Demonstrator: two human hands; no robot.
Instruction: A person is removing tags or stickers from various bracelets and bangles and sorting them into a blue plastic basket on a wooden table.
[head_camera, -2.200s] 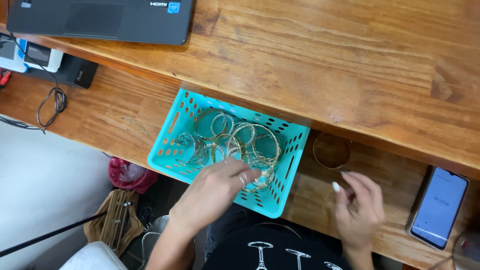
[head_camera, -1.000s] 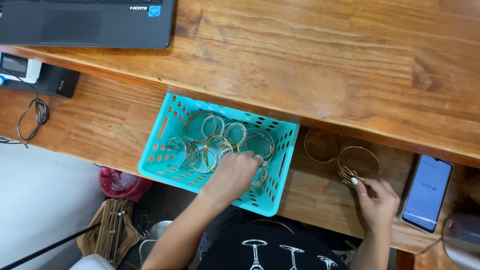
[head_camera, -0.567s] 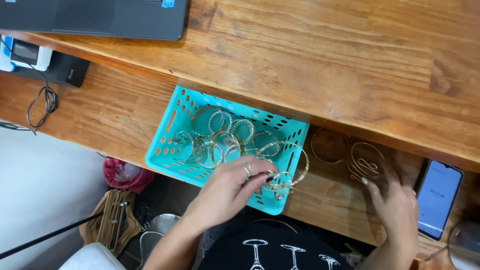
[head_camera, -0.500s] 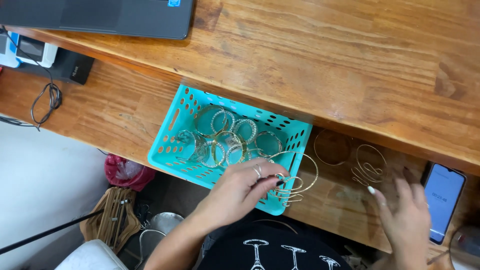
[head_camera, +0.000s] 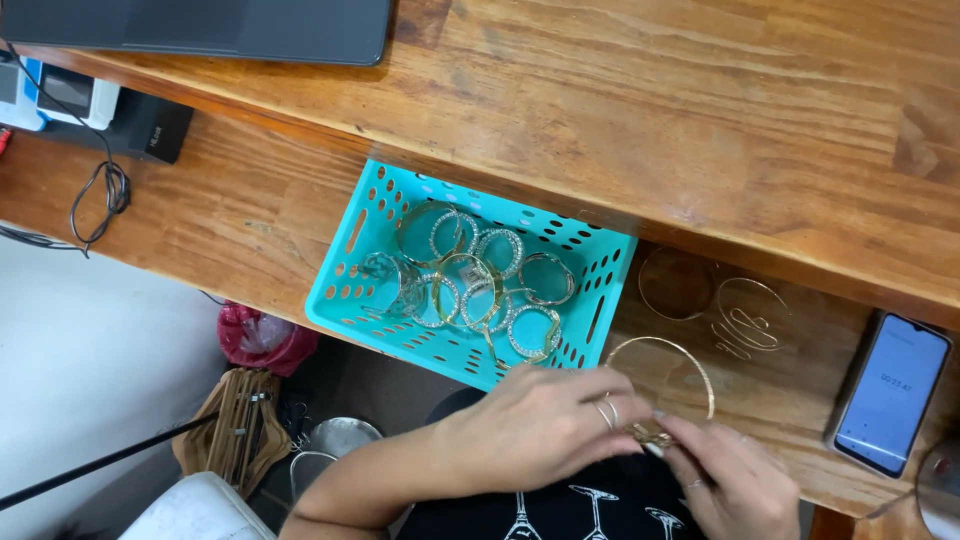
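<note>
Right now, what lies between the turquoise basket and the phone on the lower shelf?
In the head view, between the turquoise basket and phone lie a plain gold hoop and a swirled gold necklace on bare wood.

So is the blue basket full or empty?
Partly full. The turquoise basket holds a pile of gold and sparkly bangles covering much of its bottom, well below the rim.

Laptop (head_camera: 200, 25) cut off above

I'm pinching a thin, shiny gold metal necklace (head_camera: 665, 375) over grainy varnished wood shelf (head_camera: 230, 215); glossy turquoise plastic basket (head_camera: 365, 225) alongside.
</note>
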